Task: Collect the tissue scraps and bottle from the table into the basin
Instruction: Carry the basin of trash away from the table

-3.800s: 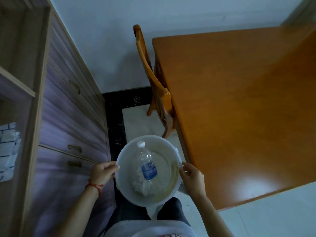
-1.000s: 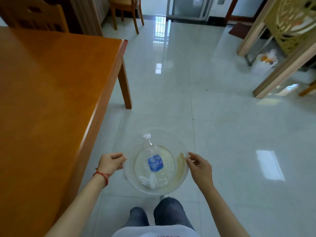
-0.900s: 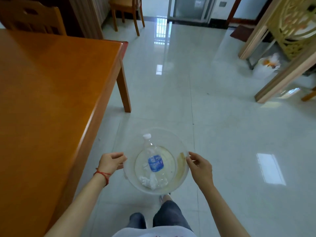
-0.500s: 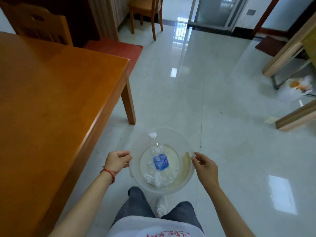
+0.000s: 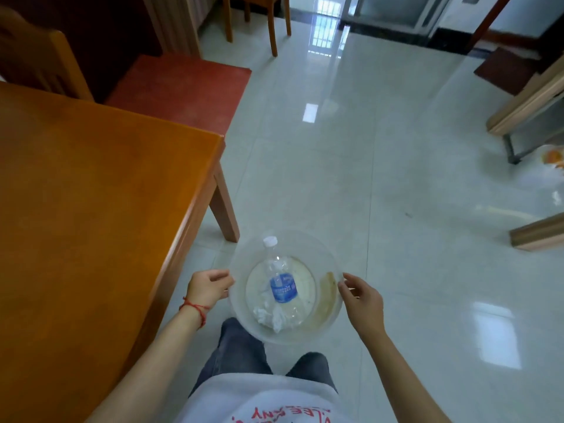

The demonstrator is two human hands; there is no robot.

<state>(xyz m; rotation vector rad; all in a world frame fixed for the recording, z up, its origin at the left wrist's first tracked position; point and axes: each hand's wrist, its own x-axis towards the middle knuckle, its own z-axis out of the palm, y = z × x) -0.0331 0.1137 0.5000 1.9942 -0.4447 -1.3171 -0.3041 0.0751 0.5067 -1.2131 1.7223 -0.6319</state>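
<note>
Floor [image 5: 381, 184]: pale glossy tile, filling the frame from 12 to 5 o'clock, with bright window reflections.

Table [image 5: 91, 215]: orange wood, occupying the 7 to 10 o'clock sector; top bare in the visible part; one leg [image 5: 225, 206] standing on the tile just left of centre.

Red mat [image 5: 180, 87]: flat on the floor at 11 o'clock, beyond the table corner.

Chair [image 5: 39, 62]: wooden back at 10 o'clock, behind the table's far edge. Second chair [image 5: 259, 19]: legs only, at 12 o'clock.

Basin [image 5: 329, 257]: clear plastic, round, carried above the floor slightly below centre, at 6 o'clock, in front of the legs in dark trousers [image 5: 238, 349]; brownish stain on the inner wall at its 3 o'clock side.

Left hand [image 5: 207, 288]: at the basin's 9 o'clock rim, fingers curled closed around the edge; red string on the wrist.

Right hand [image 5: 363, 300]: at the basin's 3 o'clock rim, thumb and fingers pinched onto the edge.

Bottle [image 5: 282, 285]: clear, blue label, white cap, lying inside the basin, cap toward 12 o'clock.

Tissue scraps [image 5: 268, 315]: crumpled, white, inside the basin at its 6 o'clock side, touching the bottle's base.
</note>
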